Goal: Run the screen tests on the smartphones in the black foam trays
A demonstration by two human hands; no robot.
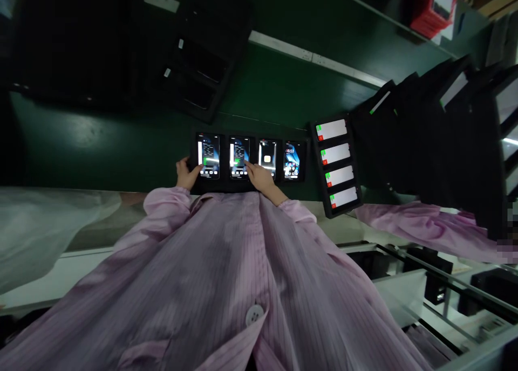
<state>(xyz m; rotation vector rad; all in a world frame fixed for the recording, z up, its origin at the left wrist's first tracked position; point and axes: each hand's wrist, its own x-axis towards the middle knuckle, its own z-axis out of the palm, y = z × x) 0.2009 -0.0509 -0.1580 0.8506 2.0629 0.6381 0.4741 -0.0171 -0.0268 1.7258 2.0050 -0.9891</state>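
Several phones with lit screens lie side by side in a black tray (224, 186) on the green table. My left hand (186, 174) is at the tray's left end, its fingers apart, one fingertip at the lower left of the leftmost phone (209, 152). My right hand (261, 178) lies over the tray with a finger reaching to the right edge of the second phone (236, 151). It partly covers the third phone (267, 152), which shows a pale square. The rightmost phone (292, 159) shows a blue wallpaper and stands untouched. Neither hand holds anything.
Right of the phones, a black tray (332, 212) holds several white-screened phones with green and red marks. More black trays (429, 128) stand beyond it. Dark trays (210, 31) lie at the back left. Another person's pink sleeve (421, 228) is at the right; red items (431, 9) sit top right.
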